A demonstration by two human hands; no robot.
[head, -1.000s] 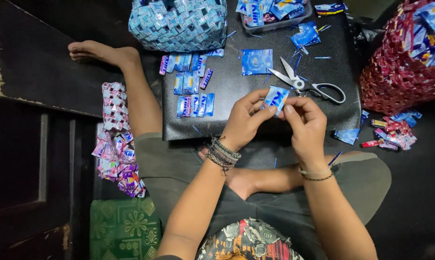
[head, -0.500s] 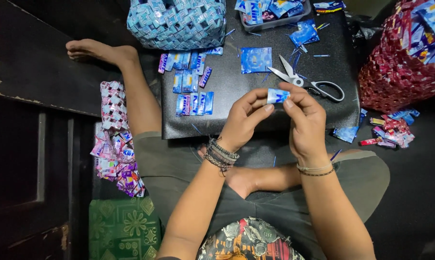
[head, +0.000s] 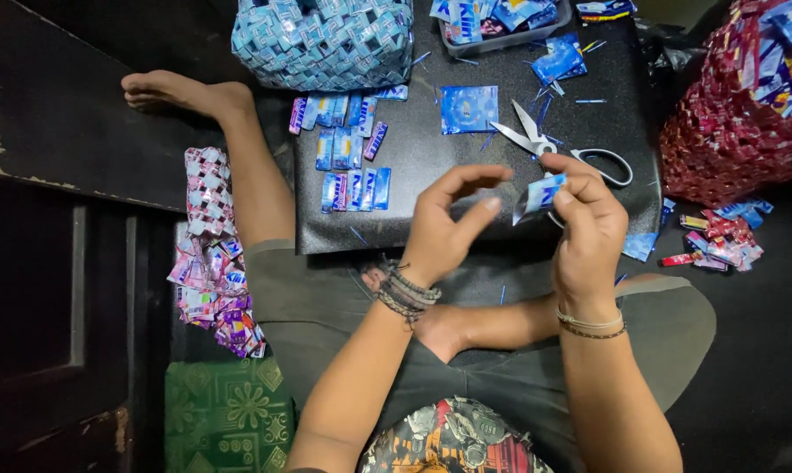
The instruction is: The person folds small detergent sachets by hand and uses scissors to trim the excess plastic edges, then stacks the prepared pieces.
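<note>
Knees and a patterned shirt fill the bottom of the view, the person sitting cross-legged on the floor behind a low black table [head: 413,229]. Above the lap, the right hand [head: 589,229] pinches a small folded blue wrapper [head: 540,194] between thumb and fingertips, holding it in the air just over the table's near edge. The left hand [head: 449,223] is beside it, fingers spread and curled loosely, holding nothing; its thumb and forefinger stand a little apart from the wrapper.

Left of the legs lies a strip of woven pink and purple wrappers [head: 210,254], with a green patterned cushion [head: 229,416] nearer the camera. On the table, just past the right hand, are scissors [head: 558,149], blades open. A flat blue wrapper [head: 469,109] lies beside them, and rows of folded blue pieces [head: 348,158] sit further left. At the far edge rest a woven blue basket [head: 324,39] and a tray of wrappers [head: 501,19]. A woven red bag [head: 738,114] stands to the right, off the table.
</note>
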